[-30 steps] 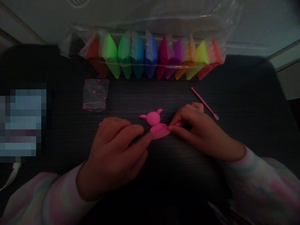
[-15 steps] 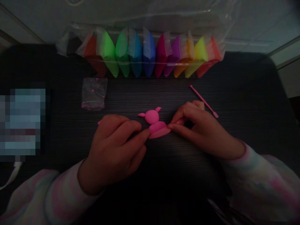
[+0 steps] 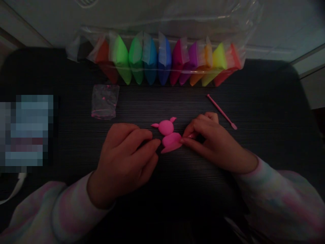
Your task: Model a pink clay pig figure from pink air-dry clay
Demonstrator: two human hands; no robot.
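Note:
A pink clay figure (image 3: 166, 127) lies on the dark table, with a round head and two small pointed pieces at its top. Below the head sits a wider pink clay piece (image 3: 171, 142), flattened and flaring along its lower edge. My right hand (image 3: 215, 142) pinches the right end of this piece between thumb and forefinger. To the left, my left hand (image 3: 124, 156) has loosely bent fingers slightly apart, and its nearest fingertip is just beside the clay's left edge. Nothing shows between those fingers.
Behind the figure stands a clear bag (image 3: 162, 28) over a row of several coloured clay packets (image 3: 165, 62). An opened clear wrapper (image 3: 105, 102) lies at back left. A pink modelling tool (image 3: 221, 112) rests beyond my right hand. A blurred-out light-blue object (image 3: 29, 132) is at far left.
My left fingertip has come off the clay's left edge, leaving a small gap. The lower clay piece looks more curved at its rim. My right hand keeps its pinch.

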